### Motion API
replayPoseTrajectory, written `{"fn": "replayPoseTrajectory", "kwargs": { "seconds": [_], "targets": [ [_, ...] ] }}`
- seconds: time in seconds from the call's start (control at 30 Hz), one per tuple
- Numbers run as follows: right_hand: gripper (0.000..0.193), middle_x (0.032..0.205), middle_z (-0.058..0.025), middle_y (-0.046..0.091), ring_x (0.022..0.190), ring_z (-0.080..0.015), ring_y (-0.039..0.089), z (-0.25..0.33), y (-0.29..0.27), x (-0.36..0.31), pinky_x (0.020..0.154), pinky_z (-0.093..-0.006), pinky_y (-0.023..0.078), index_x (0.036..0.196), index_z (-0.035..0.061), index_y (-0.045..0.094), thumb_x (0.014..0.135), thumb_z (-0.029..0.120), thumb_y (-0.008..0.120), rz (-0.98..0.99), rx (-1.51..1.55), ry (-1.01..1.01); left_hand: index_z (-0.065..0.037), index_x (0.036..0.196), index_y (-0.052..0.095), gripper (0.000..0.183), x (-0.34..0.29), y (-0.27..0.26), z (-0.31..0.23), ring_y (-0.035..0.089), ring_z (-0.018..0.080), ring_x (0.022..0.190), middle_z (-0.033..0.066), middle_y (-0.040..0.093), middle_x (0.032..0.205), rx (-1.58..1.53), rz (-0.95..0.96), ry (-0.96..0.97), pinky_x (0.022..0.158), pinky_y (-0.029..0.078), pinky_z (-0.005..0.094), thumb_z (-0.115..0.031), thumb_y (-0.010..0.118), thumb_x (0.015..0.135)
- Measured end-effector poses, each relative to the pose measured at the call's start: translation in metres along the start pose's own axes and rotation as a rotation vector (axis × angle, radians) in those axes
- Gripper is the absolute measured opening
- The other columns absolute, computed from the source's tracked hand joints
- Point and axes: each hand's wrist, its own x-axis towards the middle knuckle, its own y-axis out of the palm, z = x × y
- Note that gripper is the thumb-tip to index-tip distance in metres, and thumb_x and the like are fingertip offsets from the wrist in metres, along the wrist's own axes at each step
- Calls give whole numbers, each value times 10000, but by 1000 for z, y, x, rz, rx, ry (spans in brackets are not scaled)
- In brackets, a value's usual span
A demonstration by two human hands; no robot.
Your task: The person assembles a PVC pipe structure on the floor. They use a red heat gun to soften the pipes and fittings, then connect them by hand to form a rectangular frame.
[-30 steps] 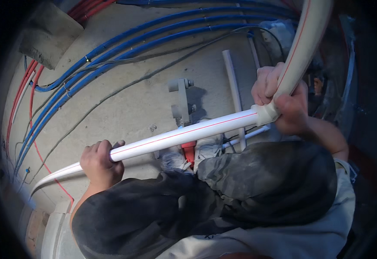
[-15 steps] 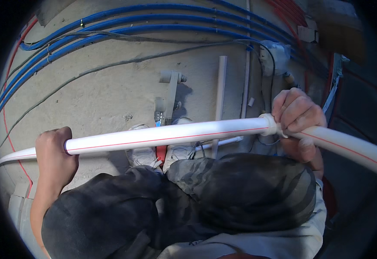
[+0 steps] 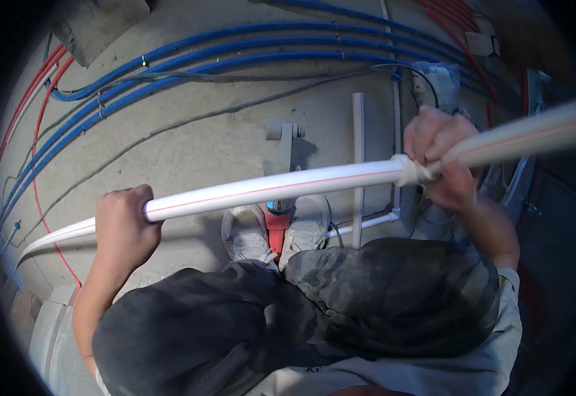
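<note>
A long white plastic pipe [image 3: 274,188] with a red stripe runs across in front of my knees, rising to the right and bending down at its far left end. My left hand [image 3: 127,221] is wrapped round it. At its right end sits a white coupling [image 3: 406,170]. Just past the coupling, my right hand [image 3: 443,155] is closed round a second white pipe [image 3: 532,138], whose outer end is blurred by motion. Behind the pipe, between my shoes, stands a pipe welding iron [image 3: 278,231] with a red handle and a grey bar bearing round heads.
Several blue pipes [image 3: 248,46] curve along the floor at the back, with a thin grey cable [image 3: 189,119] before them. A white pipe length [image 3: 358,152] lies near my right shoe [image 3: 307,224]. Red pipes [image 3: 43,92] run at the left; a plastic bag [image 3: 440,82] lies back right.
The right-hand pipe has swung up from slanting downward to slanting upward, and my right hand has turned with it. My left hand stays wrapped round the long pipe. The view has shifted.
</note>
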Motion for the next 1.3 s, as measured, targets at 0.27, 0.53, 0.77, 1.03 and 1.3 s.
{"fn": "replayPoseTrajectory", "kwargs": {
  "seconds": [0.27,0.53,0.77,1.03,1.3],
  "targets": [
    [364,1123,-112,654,1028,-189,626,-58,-40,29,913,-284,517,1297,29,617,964,173,644,-367,-405,154,-67,823,567,27,116,19,38,648,378,670,147,634,699,413,-596,100,647,482,472,-70,589,838],
    [682,1446,-256,512,1211,-375,636,-86,-67,-15,940,-461,597,1528,-2,351,991,280,662,-331,1086,520,-51,865,544,32,197,57,60,631,399,683,172,640,722,383,-560,73,636,451,504,-78,554,879],
    [813,1413,-241,528,1167,-381,647,-51,-73,-85,899,-443,600,1538,1,320,932,346,738,-197,943,841,-79,893,553,44,182,77,55,627,350,841,141,633,853,390,-524,115,722,433,483,-111,583,902],
    [226,873,-12,582,672,-66,550,-101,8,-121,579,-234,480,1080,31,603,967,214,672,-470,151,1124,-21,892,536,288,165,102,55,539,411,773,184,577,829,-35,-277,103,663,404,480,-64,789,762],
    [318,861,-70,622,735,-155,614,-131,14,-120,651,-322,521,1093,32,597,947,298,688,-421,-174,1244,-100,965,618,197,165,102,49,542,344,1016,115,597,999,113,-201,-43,884,403,469,-160,736,819]
  ]
}}
